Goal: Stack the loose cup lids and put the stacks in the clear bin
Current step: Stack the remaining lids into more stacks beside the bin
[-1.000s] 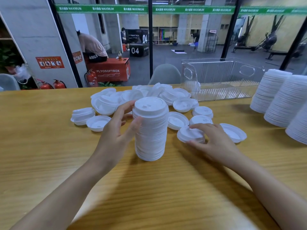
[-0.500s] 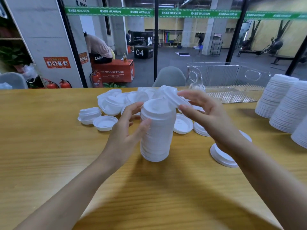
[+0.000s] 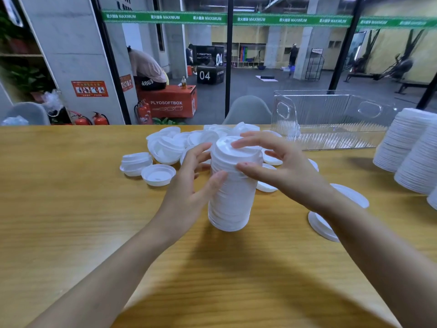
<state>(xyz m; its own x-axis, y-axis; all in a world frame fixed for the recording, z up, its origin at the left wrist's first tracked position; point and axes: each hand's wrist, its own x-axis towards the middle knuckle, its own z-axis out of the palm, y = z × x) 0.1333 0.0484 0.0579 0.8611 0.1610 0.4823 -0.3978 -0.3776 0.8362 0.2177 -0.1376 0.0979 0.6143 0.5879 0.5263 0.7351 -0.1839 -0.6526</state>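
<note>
Tall white stack of nested plastic cup lids (image 3: 233, 192) is standing upright on light wooden table (image 3: 71, 197), long axis vertical. Left hand (image 3: 186, 188) is cupping its left side approx. mid-height, thumb in front, fingers curled behind, steadying it. Right hand (image 3: 283, 169) is pinching topmost white domed lid (image 3: 236, 151), thumb at near rim, fingers across crown; lid appears not fully seated, so next push is prob. going straight down along axis. Clear ribbed plastic bin (image 3: 331, 129) is sitting beyond & to right, nearer right hand. Loose glossy white lids (image 3: 165, 150) are lying behind-left.
</note>
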